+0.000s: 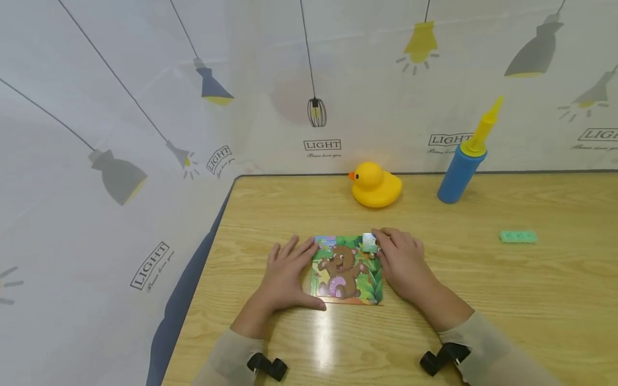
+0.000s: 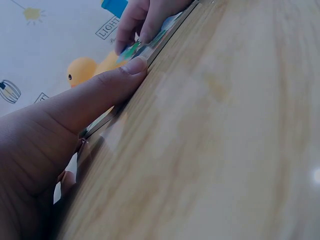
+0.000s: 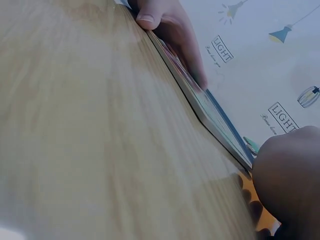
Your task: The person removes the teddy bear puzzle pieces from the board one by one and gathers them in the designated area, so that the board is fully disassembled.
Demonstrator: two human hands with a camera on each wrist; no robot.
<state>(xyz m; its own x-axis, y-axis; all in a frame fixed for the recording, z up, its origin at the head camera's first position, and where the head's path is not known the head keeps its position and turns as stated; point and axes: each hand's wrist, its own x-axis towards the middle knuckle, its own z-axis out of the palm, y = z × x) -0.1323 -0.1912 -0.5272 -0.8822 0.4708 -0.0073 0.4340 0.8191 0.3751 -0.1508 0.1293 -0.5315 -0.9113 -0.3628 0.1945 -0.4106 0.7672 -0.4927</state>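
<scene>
A square jigsaw puzzle [image 1: 340, 271] with a brown bear on a green background lies flat on the wooden table. My left hand [image 1: 289, 276] rests at its left side, fingers spread on the upper left edge and thumb along the lower edge. At the upper right corner, my right hand [image 1: 403, 262] pinches a puzzle piece [image 1: 369, 242], which shines with glare. In the left wrist view this puzzle piece [image 2: 129, 51] looks green and tilted above the board. The right wrist view shows the puzzle's thin side edge [image 3: 200, 112], with the left hand [image 3: 172, 30] at its far end.
Behind the puzzle sits a yellow rubber duck [image 1: 376, 186]. Further right stands a blue hand pump [image 1: 458, 174] with a yellow top. A mint green toy block [image 1: 518, 237] lies to the right. A lamp-print curtain [image 1: 270, 107] borders the table's back and left.
</scene>
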